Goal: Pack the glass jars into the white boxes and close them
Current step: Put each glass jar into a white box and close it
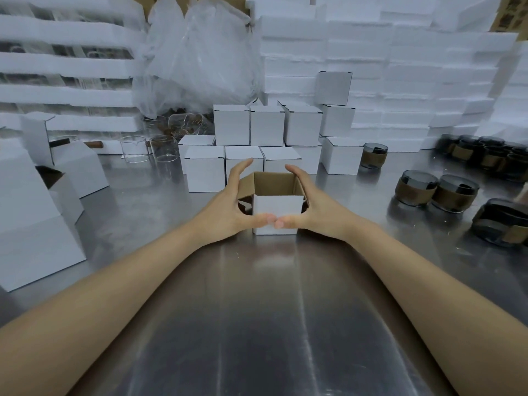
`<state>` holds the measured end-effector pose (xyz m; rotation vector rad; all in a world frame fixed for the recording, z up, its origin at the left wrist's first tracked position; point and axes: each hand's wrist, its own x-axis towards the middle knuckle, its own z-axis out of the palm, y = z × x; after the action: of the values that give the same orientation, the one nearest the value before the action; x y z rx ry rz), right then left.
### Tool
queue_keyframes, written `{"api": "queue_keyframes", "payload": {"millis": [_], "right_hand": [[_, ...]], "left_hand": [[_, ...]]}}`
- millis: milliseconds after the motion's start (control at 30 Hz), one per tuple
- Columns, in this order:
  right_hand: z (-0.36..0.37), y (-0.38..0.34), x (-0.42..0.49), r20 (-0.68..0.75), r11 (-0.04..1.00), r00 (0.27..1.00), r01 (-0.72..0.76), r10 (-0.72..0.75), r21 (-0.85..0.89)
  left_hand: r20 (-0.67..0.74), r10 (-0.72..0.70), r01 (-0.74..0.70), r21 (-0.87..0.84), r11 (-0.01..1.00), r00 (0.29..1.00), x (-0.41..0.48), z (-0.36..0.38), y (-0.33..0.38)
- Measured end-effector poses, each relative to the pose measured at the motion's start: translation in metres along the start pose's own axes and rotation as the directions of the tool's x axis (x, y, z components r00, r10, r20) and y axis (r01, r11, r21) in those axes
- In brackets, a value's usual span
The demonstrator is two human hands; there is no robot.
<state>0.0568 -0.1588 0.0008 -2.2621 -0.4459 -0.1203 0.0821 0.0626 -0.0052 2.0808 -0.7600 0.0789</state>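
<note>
A small white box [276,212] stands open-topped on the metal table [257,310], its brown inside showing. My left hand [228,207] lies along its left side with straight fingers against the left flap. My right hand [311,204] mirrors it on the right side. Both thumbs press the front face and meet at its middle. No jar shows inside the box. Dark glass jars with brown bands [415,187] stand on the table to the right, and one more jar [373,155] stands beside the stacked boxes.
Closed white boxes [231,124] are stacked in rows just behind the open one. Folded-open boxes [40,238] crowd the left edge. Clear glass beakers [134,148] and a plastic bag [200,58] sit at the back left. White foam trays [400,81] wall the rear.
</note>
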Motion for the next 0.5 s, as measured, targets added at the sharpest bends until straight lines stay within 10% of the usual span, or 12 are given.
{"api": "queue_keyframes", "payload": {"millis": [167,333,500], "right_hand": [[-0.017,0.015,-0.003,-0.314,1.000,0.949,-0.016,0.016,0.001],[-0.066,0.053,-0.018,-0.890,0.830,0.437,-0.539,0.127,-0.146],[-0.078,0.069,-0.022,-0.829,0.754,0.476,-0.648,0.293,-0.105]], "left_hand": [[-0.102,-0.016,0.012,-0.043,0.999,0.995,0.004,0.000,-0.003],[-0.086,-0.020,0.018,-0.024,1.000,0.996,0.002,0.000,-0.003],[-0.081,-0.028,0.028,-0.012,1.000,0.996,0.003,0.000,-0.003]]}}
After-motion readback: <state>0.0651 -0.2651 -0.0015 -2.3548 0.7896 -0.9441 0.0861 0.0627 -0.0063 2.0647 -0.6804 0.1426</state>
